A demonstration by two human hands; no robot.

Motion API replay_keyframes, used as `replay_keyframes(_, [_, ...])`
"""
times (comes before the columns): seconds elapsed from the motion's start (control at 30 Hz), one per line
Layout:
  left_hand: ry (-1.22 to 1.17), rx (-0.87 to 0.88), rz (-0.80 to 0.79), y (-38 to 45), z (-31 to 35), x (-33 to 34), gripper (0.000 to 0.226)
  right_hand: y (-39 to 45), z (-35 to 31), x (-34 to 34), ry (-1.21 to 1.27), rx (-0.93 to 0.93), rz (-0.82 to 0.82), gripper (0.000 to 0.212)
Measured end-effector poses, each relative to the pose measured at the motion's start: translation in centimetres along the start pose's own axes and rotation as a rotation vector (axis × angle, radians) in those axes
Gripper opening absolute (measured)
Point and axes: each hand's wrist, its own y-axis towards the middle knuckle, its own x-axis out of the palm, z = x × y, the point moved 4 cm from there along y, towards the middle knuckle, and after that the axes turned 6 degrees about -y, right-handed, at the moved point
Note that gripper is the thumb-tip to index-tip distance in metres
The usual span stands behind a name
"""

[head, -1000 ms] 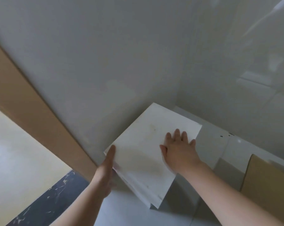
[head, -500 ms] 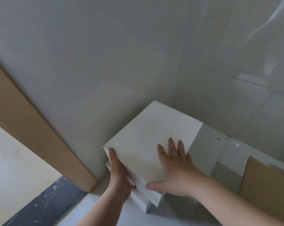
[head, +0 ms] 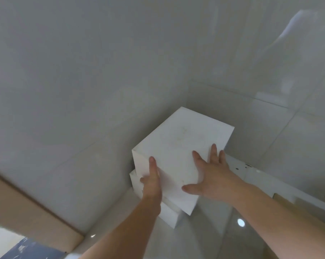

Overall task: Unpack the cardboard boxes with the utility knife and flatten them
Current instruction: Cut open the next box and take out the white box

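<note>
White box [head: 178, 146] against corner walls [head: 83, 90]

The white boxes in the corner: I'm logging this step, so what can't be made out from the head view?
- Lower white box: mostly covered by the upper white box and the left hand.
- Any tape or seams on either box: too washed out to tell.
- Brown cardboard: cut off by the right edge.
- Right hand: lies flat on the upper box; its palm contact is hidden.
- Utility knife: not in view.
</note>
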Motion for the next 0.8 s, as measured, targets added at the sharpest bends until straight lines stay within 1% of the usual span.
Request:
replay_keyframes(0.1, [0.13,0.066,-0.036,1.0,-1.0,2.3,0.16,1.0,1.5,0.3,0.072,-0.007,0.059,0.108])
replay_keyframes(0.13, [0.143,0.077,-0.04,1.2,-1.3,2.9,0.16,1.4,1.9,0.4,0.109,-0.018,0.072,0.107])
replay_keyframes(0.2, [0.096,0.07,-0.027,1.9,-1.9,3.7,0.159,2.3,2.6,0.5,0.202,-0.044,0.102,0.107])
replay_keyframes(0.3, [0.0,0.054,-0.034,3.2,-2.2,5.3,0.152,3.9,3.9,0.2,0.376,-0.041,0.168,0.116])
replay_keyframes(0.4, [-0.015,0.049,-0.049,4.2,-1.7,7.2,0.152,5.8,5.5,-0.3,0.512,0.006,0.203,0.131])
replay_keyframes(0.47, [-0.002,0.04,-0.062,4.9,-1.2,8.3,0.153,7.0,6.4,-0.8,0.534,0.023,0.214,0.135])
replay_keyframes(0.63, [0.035,0.013,-0.059,7.0,0.6,10.4,0.156,10.0,7.1,-2.1,0.553,0.044,0.231,0.138])
replay_keyframes(0.73, [0.029,0.024,-0.045,9.1,1.5,11.6,0.146,11.8,7.0,-2.9,0.536,0.071,0.223,0.138])
replay_keyframes(0.8, [0.015,0.037,-0.019,10.2,1.6,12.1,0.144,12.3,7.0,-3.1,0.51,0.077,0.22,0.138])
